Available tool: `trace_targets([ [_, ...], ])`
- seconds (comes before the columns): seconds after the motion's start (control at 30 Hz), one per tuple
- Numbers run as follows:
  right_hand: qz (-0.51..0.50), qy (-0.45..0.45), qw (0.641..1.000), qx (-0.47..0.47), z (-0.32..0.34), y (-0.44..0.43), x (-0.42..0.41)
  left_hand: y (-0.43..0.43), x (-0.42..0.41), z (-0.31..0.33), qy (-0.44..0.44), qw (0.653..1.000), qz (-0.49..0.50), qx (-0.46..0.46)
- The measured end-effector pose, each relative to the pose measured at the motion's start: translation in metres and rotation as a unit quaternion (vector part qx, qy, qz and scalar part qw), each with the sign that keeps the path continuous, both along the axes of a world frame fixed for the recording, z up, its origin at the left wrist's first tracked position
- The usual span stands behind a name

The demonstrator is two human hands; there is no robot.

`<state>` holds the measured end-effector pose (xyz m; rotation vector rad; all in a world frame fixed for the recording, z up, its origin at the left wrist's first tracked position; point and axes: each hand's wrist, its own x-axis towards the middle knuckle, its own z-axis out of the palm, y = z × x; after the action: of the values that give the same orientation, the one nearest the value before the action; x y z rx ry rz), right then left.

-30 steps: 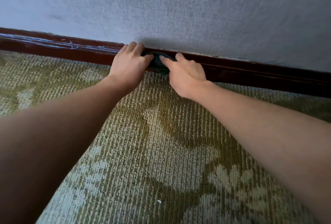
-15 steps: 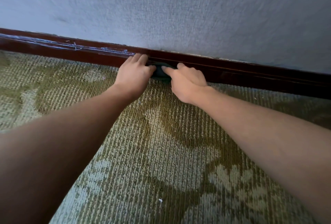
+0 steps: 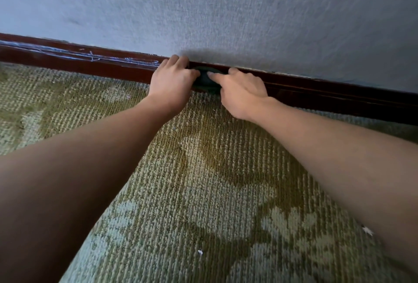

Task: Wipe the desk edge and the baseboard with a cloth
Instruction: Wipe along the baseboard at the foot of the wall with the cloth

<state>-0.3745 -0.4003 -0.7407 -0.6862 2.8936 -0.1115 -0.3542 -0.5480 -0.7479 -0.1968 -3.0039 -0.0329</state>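
A dark reddish-brown baseboard [image 3: 328,92] runs along the foot of a grey-blue wall. A small dark green cloth [image 3: 206,80] is pressed against it, mostly hidden between my hands. My left hand [image 3: 173,83] grips the cloth's left side, fingers curled over the baseboard's top edge. On the cloth's right side my right hand [image 3: 242,91] presses it, thumb on the cloth. Pale dust streaks [image 3: 101,57] mark the baseboard left of my hands. No desk is in view.
A green and pale patterned carpet [image 3: 203,192] covers the floor up to the baseboard. Small white crumbs [image 3: 200,252] lie on it. The textured wall [image 3: 226,11] fills the upper part of the view.
Both hands and the cloth have slid a little to the right along the baseboard, leaving a longer dusty stretch showing on their left.
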Motion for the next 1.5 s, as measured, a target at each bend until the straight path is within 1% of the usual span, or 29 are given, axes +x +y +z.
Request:
trace_targets([
  [0.27, 0.002, -0.015, 1.000, -0.005, 0.000, -0.001, 0.003, 0.000, 0.001, 0.001, -0.018, 1.000, 0.006, -0.007],
  [0.47, 0.021, 0.019, 1.000, -0.001, 0.008, -0.002, 0.002, -0.007, 0.002, 0.006, 0.028, 1.000, -0.005, 0.001],
  [0.67, 0.022, 0.015, 1.000, 0.001, 0.004, -0.007, -0.001, -0.011, -0.001, -0.002, 0.017, 1.000, -0.011, -0.021],
  [0.87, 0.005, -0.004, 1.000, -0.008, -0.002, -0.014, 0.001, -0.016, -0.001, -0.006, 0.024, 0.999, -0.015, -0.018],
  [1.0, 0.008, 0.013, 1.000, -0.003, 0.002, -0.013, 0.001, -0.020, 0.002, -0.005, 0.062, 0.998, -0.021, 0.006],
  [1.13, 0.003, 0.035, 0.999, -0.025, 0.001, -0.018, 0.004, -0.027, 0.004, -0.003, 0.096, 0.994, -0.048, 0.002],
  [1.33, -0.023, 0.010, 0.999, -0.032, -0.005, -0.024, 0.005, -0.031, 0.003, -0.010, 0.100, 0.993, -0.067, -0.015],
  [1.5, -0.032, -0.006, 0.999, -0.032, -0.010, -0.031, 0.005, -0.033, 0.004, -0.013, 0.108, 0.993, -0.057, 0.001],
])
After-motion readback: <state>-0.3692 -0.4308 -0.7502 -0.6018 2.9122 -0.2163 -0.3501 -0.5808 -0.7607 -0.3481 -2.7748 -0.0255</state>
